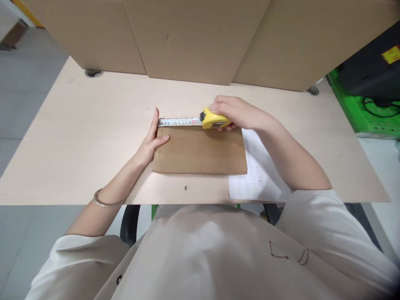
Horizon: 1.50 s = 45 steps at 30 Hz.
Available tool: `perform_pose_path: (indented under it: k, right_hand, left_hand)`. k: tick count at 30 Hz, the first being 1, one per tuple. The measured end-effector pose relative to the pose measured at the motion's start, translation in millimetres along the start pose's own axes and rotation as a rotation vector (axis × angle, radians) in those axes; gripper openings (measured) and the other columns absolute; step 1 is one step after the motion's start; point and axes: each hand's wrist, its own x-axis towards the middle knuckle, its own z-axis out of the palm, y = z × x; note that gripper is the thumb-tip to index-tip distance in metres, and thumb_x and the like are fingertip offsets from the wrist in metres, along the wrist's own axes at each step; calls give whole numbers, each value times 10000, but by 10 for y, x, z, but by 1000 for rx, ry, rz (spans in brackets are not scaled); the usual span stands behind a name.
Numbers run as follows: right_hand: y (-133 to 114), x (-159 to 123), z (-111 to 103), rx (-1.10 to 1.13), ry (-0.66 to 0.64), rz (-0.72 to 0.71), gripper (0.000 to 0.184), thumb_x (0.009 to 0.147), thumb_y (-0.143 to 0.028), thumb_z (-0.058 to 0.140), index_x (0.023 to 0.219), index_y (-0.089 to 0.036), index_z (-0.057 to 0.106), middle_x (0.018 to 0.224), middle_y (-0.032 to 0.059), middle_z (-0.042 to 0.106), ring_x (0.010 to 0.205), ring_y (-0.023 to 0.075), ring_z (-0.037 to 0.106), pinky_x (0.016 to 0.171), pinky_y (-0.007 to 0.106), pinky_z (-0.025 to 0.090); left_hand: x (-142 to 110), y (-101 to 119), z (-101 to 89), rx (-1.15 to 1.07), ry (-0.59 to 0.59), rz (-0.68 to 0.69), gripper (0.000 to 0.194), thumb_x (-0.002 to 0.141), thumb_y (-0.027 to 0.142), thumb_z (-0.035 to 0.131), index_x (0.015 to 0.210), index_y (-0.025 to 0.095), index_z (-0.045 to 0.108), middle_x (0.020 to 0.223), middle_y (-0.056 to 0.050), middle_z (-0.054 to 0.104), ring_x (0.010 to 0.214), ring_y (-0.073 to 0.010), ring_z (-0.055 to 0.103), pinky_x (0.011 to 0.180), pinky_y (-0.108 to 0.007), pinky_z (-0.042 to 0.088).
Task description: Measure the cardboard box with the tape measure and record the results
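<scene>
A flat brown cardboard box [200, 152] lies on the table in front of me. My left hand [153, 139] grips its left edge, thumb on the top face and fingers along the side. Across the box's far edge runs the pulled-out blade [179, 122] of a tape measure, its end by my left fingers. The yellow tape measure case [215, 119] is held in my right hand [233, 111], above the box's far edge, right of its middle. My right fingertips are partly hidden behind the case.
A white printed sheet [250, 185] lies partly under the box's right side. Tall cardboard panels [200, 41] stand along the back of the pale table [78, 137]. A small dark mark [186, 188] shows near the front edge. At right are a green surface [353, 108] and black equipment [368, 66].
</scene>
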Motion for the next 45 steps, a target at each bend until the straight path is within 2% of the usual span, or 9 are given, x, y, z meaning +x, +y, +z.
perform_pose_path:
  k: [7, 13, 18, 25, 30, 34, 37, 41, 45]
  right_hand:
    - [-135, 250, 545, -201, 5, -160, 447, 1092, -634, 825, 999, -297, 546, 831, 15, 710, 785, 252, 669, 692, 344, 448]
    - [-82, 275, 766, -281, 15, -287, 501, 1007, -585, 903, 1279, -297, 597, 1002, 25, 765, 986, 321, 750, 878, 411, 548]
    - [141, 33, 750, -433, 127, -441, 652, 971, -565, 921, 1475, -255, 647, 1436, 166, 823, 1278, 420, 773, 1067, 520, 594]
    - [458, -488, 690, -754, 239, -450, 724, 1108, -646, 813, 1608, -132, 715, 1436, 260, 839, 1293, 484, 757, 1190, 665, 551]
    - [692, -584, 195, -749, 390, -458, 859, 1184, -943, 492, 1526, -193, 735, 1488, 249, 819, 1379, 501, 738, 1264, 719, 511]
    - [1154, -567, -511, -835, 482, 87, 570, 1260, -720, 478, 1122, -224, 723, 942, 189, 796, 931, 410, 763, 937, 549, 586]
    - [1512, -550, -787, -920, 338, 389, 467, 1235, -616, 576, 951, -251, 641, 875, 172, 758, 884, 384, 740, 882, 504, 555]
    - [1779, -574, -880, -695, 308, 287, 424, 1190, -516, 662, 853, -266, 599, 893, 132, 760, 866, 324, 689, 847, 453, 546]
    - [1883, -604, -932, -252, 319, 159, 517, 1169, -691, 671, 864, -275, 636, 713, 51, 634, 671, 231, 556, 667, 373, 509]
  left_hand:
    - [60, -284, -45, -61, 42, 25, 1687, 842, 807, 1039, 2007, 481, -137, 2014, -130, 490, 1834, -492, 547, 1559, -694, 395]
    - [-19, -99, -195, 46, -61, -44, 1552, 861, 708, 1080, 2036, 434, 103, 2108, -124, 307, 1970, -511, 262, 1620, -718, 220]
    - [-103, 150, -187, 108, -82, -134, 1393, 927, 689, 1034, 2027, 407, 228, 2116, -118, 292, 1966, -555, 235, 1602, -749, 274]
    - [-159, 321, -91, 178, -57, -243, 1393, 913, 765, 981, 2026, 397, 230, 2104, -104, 328, 1945, -576, 282, 1561, -718, 415]
    - [-191, 331, -97, 164, -4, -282, 1362, 909, 756, 974, 2017, 422, 254, 2090, -104, 355, 1912, -595, 348, 1524, -741, 474]
    - [-222, 389, -72, 188, 9, -301, 1313, 946, 739, 962, 2013, 440, 259, 2088, -93, 358, 1908, -583, 366, 1544, -739, 442]
    - [-224, 406, -65, 185, 16, -306, 1356, 916, 751, 985, 2014, 428, 258, 2072, -116, 388, 1891, -601, 390, 1525, -758, 466]
    - [-210, 409, -76, 201, 12, -291, 1337, 908, 770, 977, 2001, 414, 294, 2015, -148, 475, 1854, -611, 449, 1466, -784, 538]
    - [-221, 433, -84, 213, 27, -299, 1328, 895, 771, 994, 1988, 397, 339, 2029, -153, 447, 1851, -612, 444, 1469, -805, 522]
